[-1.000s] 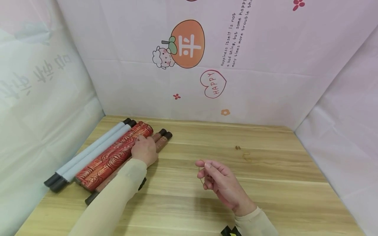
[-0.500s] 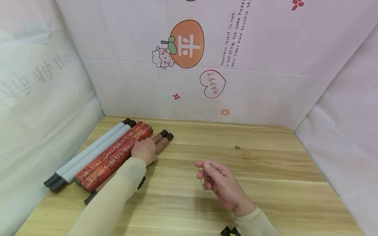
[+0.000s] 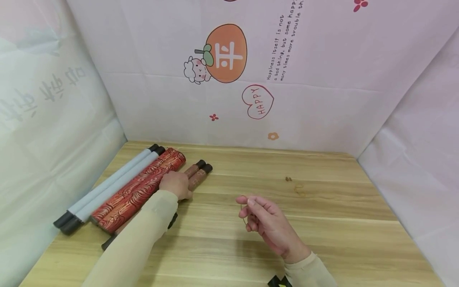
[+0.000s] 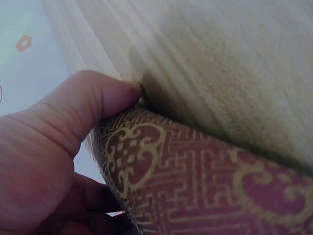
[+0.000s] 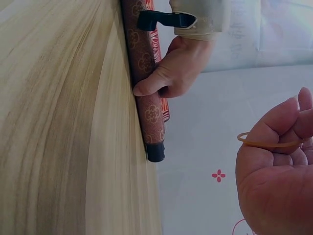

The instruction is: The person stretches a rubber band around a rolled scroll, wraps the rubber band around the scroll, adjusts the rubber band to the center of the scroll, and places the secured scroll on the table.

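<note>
My left hand (image 3: 175,185) grips a brown hanging scroll (image 3: 198,177) with dark end caps, rolled up as two side-by-side rolls. In the left wrist view, the thumb presses along one side of the patterned scroll (image 4: 210,181), and the other fingers are partly hidden behind it. The right wrist view shows this scroll (image 5: 152,113) low along the wooden table, its black cap pointing out past the hand. Apart from it, my right hand (image 3: 270,223) is raised over the table, fingers bent, holding a thin yellowish rubber band (image 5: 266,144) looped around them.
Left of the brown scroll lies a red patterned scroll (image 3: 143,187), then a pale blue one (image 3: 118,179) with black caps. A loose rubber band (image 3: 300,190) and small brown bits (image 3: 288,179) lie on the wooden table (image 3: 340,239). Printed cloth walls (image 3: 322,111) enclose it.
The brown scroll and my left hand have shifted slightly toward the near right, widening the gap from the red scroll's far end. My right hand stays almost still with the rubber band.
</note>
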A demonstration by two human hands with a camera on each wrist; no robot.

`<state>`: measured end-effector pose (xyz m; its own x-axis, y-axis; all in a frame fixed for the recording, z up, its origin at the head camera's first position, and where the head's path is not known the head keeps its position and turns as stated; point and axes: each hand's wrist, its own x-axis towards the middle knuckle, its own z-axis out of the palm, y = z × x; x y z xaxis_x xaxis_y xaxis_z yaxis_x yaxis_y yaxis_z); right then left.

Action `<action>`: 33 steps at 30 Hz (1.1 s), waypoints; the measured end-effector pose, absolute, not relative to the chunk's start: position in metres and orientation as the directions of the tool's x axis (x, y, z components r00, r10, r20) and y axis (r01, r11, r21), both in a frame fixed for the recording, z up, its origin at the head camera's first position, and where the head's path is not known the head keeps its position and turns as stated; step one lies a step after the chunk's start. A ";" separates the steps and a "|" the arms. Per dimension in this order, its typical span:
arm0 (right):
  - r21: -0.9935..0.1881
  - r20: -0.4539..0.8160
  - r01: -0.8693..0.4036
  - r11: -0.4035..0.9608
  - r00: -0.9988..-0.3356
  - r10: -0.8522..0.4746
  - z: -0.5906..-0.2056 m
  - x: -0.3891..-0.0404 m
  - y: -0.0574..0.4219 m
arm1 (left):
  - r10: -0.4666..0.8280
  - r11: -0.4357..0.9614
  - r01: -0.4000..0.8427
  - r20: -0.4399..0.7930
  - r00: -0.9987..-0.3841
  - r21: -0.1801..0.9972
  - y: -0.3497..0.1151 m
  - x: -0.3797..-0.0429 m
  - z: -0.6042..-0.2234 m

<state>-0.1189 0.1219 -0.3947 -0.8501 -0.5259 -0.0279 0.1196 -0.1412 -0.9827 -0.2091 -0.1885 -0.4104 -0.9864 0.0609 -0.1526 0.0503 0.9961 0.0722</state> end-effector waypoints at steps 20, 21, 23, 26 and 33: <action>-0.984 -0.013 0.105 -0.144 -0.846 -0.533 -0.395 -0.118 0.121 | -0.068 0.985 -0.090 -0.148 -0.987 0.148 -0.186 -0.204 -0.423; -0.984 -0.011 0.105 -0.145 -0.845 -0.535 -0.395 -0.118 0.121 | -0.079 0.983 -0.101 -0.142 -0.987 0.153 -0.186 -0.204 -0.424; -0.984 -0.011 0.105 -0.146 -0.844 -0.536 -0.394 -0.117 0.121 | -0.092 0.980 -0.112 -0.124 -0.988 0.165 -0.187 -0.203 -0.427; -0.984 -0.011 0.106 -0.145 -0.843 -0.537 -0.394 -0.117 0.121 | -0.091 0.980 -0.103 -0.080 -0.993 0.167 -0.188 -0.201 -0.432; -0.985 -0.020 0.109 -0.136 -0.845 -0.534 -0.393 -0.116 0.121 | -0.052 0.988 -0.046 0.034 -0.998 0.148 -0.188 -0.196 -0.441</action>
